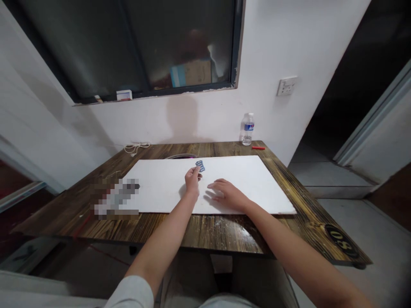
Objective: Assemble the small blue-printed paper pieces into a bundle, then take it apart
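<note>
My left hand [192, 181] pinches a small, flat, blue-grey piece with pale markings [201, 165] between thumb and fingertips. It holds the piece up above the middle of a white board [163, 184]; what exactly the piece is, I cannot make out. To the right, my right hand [228, 195] hovers low over or rests on the same board, fingers spread and nothing in them. A gap of bare board separates the two hands.
The board lies on a dark wooden table [221, 233]. Along the back are a water bottle [248, 130], a red stick-like object [258, 148] and a coiled white cable [137, 147]. A blurred-out patch covers the left end. A small box [124, 95] sits on the window ledge.
</note>
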`<state>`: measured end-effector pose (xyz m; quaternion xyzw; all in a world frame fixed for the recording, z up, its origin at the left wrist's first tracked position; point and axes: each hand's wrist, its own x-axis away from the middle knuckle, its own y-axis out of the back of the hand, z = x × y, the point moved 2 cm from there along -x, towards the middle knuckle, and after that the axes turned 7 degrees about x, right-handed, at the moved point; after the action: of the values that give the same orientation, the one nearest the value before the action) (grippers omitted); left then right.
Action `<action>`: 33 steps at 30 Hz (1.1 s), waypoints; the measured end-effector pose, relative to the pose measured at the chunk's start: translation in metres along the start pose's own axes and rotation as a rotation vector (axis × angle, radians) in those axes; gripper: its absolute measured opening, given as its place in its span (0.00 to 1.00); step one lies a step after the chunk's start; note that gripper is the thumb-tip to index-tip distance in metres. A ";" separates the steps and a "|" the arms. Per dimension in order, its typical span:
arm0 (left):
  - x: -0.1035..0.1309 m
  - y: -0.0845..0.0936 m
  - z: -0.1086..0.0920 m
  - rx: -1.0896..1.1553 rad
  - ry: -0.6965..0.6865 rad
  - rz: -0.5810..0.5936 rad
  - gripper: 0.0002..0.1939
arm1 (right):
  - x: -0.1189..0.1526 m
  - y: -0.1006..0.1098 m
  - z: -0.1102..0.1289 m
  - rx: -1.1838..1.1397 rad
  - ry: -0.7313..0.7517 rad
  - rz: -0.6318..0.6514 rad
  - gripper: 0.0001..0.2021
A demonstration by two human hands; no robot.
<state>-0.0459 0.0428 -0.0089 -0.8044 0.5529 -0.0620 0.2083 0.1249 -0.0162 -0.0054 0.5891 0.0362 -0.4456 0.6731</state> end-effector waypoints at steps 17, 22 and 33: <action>-0.016 0.014 -0.011 0.006 -0.030 -0.149 0.16 | -0.004 -0.005 0.030 0.059 0.201 0.249 0.14; -0.014 0.011 -0.012 -0.064 -0.090 -0.115 0.14 | -0.003 -0.010 0.036 0.041 0.224 0.213 0.08; -0.013 0.009 -0.010 -0.144 -0.116 -0.044 0.12 | -0.006 -0.015 0.018 -0.351 -0.049 -0.020 0.08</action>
<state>-0.0619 0.0498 -0.0018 -0.8315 0.5252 0.0198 0.1802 0.1040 -0.0262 -0.0080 0.4510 0.1029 -0.4536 0.7617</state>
